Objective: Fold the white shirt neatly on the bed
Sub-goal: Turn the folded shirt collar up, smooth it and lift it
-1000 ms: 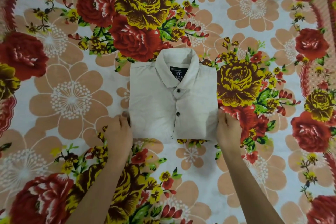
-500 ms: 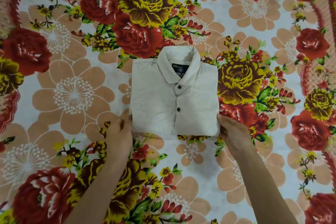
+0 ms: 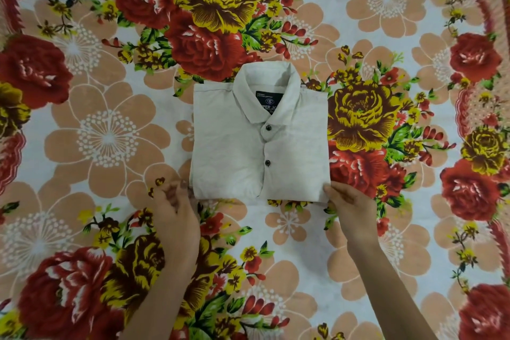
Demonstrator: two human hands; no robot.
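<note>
Since the white shirt (image 3: 259, 143) already sits as a compact rectangle at centre frame, collar (image 3: 266, 80) toward the top & dark label (image 3: 269, 96) showing, the job looks all but done, so the main risk is undoing it. Left hand (image 3: 176, 207) is at the shirt's lower-left corner, motion-blurred. Its fingers look loosely curled & a bit apart, tips just beside the edge, holding nothing I can make out. Right hand (image 3: 350, 204) is at the lower-right corner w/ thumb tip against the cloth. Its other fingers are out of sight, so can't tell if it pinches the hem or only touches.

If either hand drags or lifts a corner, the layers tucked underneath could slide out & the btm edge go crooked, esp. as the fabric looks thin & soft. An uneven pull, one side vs the other, would skew the dark buttons (image 3: 268, 127) off centre. A soft bed gives too, so pressing hard may crease the front.

Surface: bedsheet (image 3: 303, 265) w/ big red & yellow roses and peach flowers on white, filling the whole frame. A red patterned border runs down the right edge. Nothing of the room beyond it shows
</note>
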